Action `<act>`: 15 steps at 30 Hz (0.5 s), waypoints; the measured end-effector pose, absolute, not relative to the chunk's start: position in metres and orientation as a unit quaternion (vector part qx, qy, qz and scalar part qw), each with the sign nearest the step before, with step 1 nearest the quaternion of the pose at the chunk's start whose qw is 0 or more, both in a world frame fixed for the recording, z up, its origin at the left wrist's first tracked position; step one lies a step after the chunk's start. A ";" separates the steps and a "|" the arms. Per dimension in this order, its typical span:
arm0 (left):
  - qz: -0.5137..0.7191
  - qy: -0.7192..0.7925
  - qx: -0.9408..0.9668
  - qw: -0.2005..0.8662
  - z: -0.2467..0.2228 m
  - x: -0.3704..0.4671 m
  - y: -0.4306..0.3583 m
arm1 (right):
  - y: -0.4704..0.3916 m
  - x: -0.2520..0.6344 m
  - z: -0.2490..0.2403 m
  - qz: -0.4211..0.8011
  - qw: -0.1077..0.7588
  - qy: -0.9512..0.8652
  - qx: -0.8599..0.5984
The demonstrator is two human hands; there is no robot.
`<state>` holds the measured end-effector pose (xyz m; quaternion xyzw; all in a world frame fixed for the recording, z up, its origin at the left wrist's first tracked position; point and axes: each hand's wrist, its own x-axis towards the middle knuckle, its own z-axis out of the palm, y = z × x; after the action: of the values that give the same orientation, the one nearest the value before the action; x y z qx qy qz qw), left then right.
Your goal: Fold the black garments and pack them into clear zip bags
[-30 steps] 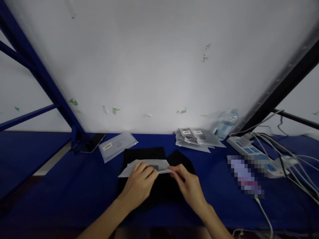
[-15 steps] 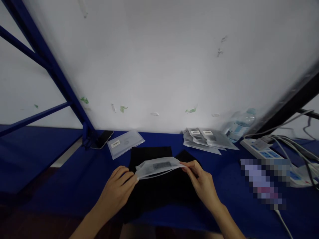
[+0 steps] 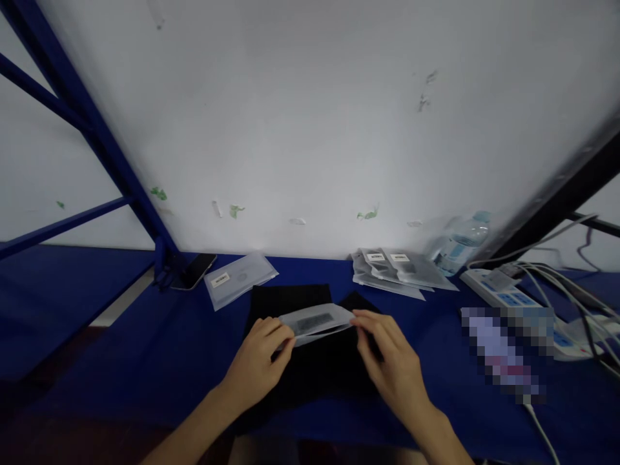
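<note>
A frosted zip bag (image 3: 317, 320) with a dark printed patch is stretched between my two hands, its near edge slightly parted. My left hand (image 3: 264, 361) is closed on the bag's left end, thumb in front and fingers behind. The fingertips of my right hand (image 3: 392, 355) pinch its right corner. Beneath the bag lies a piece of black cloth (image 3: 310, 381), spread on the blue table (image 3: 159, 361).
Another frosted bag (image 3: 239, 281) with a barcode label lies back left, beside a dark phone (image 3: 196, 270). Several labelled bags (image 3: 394, 274) overlap at back right, near a water bottle (image 3: 462, 245). Farther right are a power strip (image 3: 504, 297) with cables and a blurred-out phone (image 3: 498, 355).
My left hand has shifted right and wrapped further over the bag's left end. My right hand still pinches the right corner. The whole view has slid slightly.
</note>
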<state>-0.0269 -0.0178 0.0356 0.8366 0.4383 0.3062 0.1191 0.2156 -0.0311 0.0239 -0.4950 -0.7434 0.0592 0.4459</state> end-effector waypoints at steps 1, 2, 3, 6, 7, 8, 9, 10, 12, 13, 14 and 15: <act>0.314 0.447 0.825 0.145 0.037 -0.025 -0.019 | -0.034 0.210 0.027 0.054 0.428 -0.771 -0.469; 0.322 0.455 0.813 0.170 0.038 -0.022 -0.020 | -0.037 0.204 0.029 0.054 0.409 -0.795 -0.444; 0.332 0.462 0.800 0.190 0.039 -0.020 -0.021 | -0.039 0.198 0.030 0.051 0.391 -0.815 -0.424; 0.369 0.475 0.772 0.207 0.040 -0.014 -0.022 | -0.041 0.185 0.027 0.006 0.360 -0.840 -0.407; 0.378 0.478 0.767 0.201 0.040 -0.012 -0.022 | -0.042 0.181 0.024 -0.018 0.345 -0.843 -0.412; 0.384 0.478 0.766 0.194 0.039 -0.010 -0.023 | -0.041 0.177 0.021 -0.044 0.324 -0.846 -0.420; 0.387 0.475 0.768 0.188 0.037 -0.008 -0.024 | -0.041 0.173 0.018 -0.073 0.300 -0.849 -0.429; 0.388 0.470 0.771 0.186 0.035 -0.006 -0.026 | -0.040 0.169 0.013 -0.100 0.275 -0.850 -0.438; 0.386 0.454 0.781 0.187 0.032 -0.003 -0.031 | -0.038 0.160 0.005 -0.142 0.237 -0.846 -0.457; 0.386 0.445 0.785 0.190 0.030 -0.004 -0.033 | -0.036 0.156 0.000 -0.151 0.229 -0.840 -0.467; 0.389 0.442 0.785 0.192 0.029 -0.007 -0.035 | -0.035 0.153 -0.004 -0.152 0.226 -0.835 -0.478; 0.399 0.451 0.774 0.194 0.029 -0.013 -0.035 | -0.034 0.152 -0.007 -0.147 0.228 -0.831 -0.486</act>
<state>-0.0126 -0.0353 0.0285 0.7745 0.4513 0.3988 0.1937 0.1516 -0.0340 -0.0072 -0.4858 -0.8308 -0.1470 0.2284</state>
